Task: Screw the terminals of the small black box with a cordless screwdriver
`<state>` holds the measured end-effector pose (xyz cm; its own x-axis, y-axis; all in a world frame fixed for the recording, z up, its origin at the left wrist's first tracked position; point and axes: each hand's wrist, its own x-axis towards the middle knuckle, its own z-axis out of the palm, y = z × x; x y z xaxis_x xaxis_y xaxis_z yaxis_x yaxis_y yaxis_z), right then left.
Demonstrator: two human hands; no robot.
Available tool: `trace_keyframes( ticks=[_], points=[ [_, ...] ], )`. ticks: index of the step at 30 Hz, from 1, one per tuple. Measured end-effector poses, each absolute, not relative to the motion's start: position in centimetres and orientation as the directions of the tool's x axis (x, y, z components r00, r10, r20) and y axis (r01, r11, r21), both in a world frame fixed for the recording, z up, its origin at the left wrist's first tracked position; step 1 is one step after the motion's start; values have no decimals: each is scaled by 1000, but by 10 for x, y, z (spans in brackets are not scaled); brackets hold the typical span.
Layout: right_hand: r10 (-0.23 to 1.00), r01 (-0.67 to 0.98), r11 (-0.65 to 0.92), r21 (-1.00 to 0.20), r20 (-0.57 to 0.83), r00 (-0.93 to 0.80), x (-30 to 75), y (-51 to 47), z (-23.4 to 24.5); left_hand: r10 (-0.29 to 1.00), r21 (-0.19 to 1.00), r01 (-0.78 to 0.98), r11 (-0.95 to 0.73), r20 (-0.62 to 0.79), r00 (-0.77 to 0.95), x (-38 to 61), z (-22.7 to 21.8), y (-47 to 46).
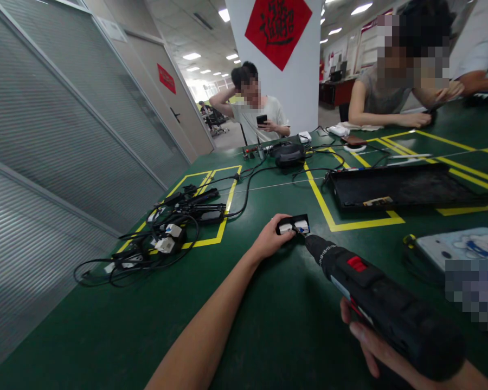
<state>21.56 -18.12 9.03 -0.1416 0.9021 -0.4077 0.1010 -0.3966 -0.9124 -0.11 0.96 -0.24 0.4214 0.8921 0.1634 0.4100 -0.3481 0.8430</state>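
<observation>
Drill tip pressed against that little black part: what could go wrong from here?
1. The left hand pinches the part right beside the tip of the drill. A slip could catch that hand.
2. Only that hand steadies the part on the table, with no clamp, so it might spin or skid.
3. The right hand grips the drill far back, which probably gives less control of the tip.

Bare as far as shows, the left hand runs into a long, slender forearm, and the right hand, near right, shows bare fingers.
</observation>
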Motion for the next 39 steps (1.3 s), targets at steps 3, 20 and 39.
trace_keyframes(
  ticks=[3,20,39],
  points=[
    [908,80,-399,-914,-406,-106,211,-183,63,898,850,407,-335,158,410,-1,-3,10],
    [885,122,-400,-908,-418,-206,218,-178,100,896,841,411,-353,176,408,-1,-3,9],
    [941,134,-323,-937,-333,-55,206,-183,41,897,839,420,-347,166,410,-2,-2,9]
  ],
)
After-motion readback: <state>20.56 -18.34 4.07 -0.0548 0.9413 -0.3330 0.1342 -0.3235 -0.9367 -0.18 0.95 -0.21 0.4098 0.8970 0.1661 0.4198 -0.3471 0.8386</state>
